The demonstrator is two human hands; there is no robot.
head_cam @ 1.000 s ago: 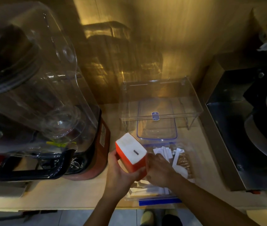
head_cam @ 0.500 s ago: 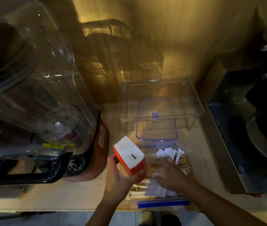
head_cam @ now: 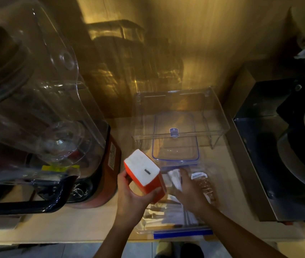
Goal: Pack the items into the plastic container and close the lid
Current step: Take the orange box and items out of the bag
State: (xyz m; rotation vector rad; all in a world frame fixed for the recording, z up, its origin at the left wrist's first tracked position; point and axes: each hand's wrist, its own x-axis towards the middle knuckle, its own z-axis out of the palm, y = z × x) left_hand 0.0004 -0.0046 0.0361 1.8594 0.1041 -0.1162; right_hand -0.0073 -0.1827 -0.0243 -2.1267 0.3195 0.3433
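Note:
My left hand grips an orange box with a white top, tilted, just above the left rim of a clear plastic container with blue clips at the counter's front edge. My right hand reaches into that container and closes on white paper packets. More white packets and flat sticks lie inside. The container's clear lid with a blue seal lies flat on the counter just behind it, partly under a clear stand.
A clear acrylic stand rises behind the container. A big blender with a clear cover and red base crowds the left. A dark metal appliance fills the right. The wooden counter ends at its front edge below.
My right hand moved forward inside the container and now clutches white packets. The orange box in my left hand tilted a little more and shifted slightly.

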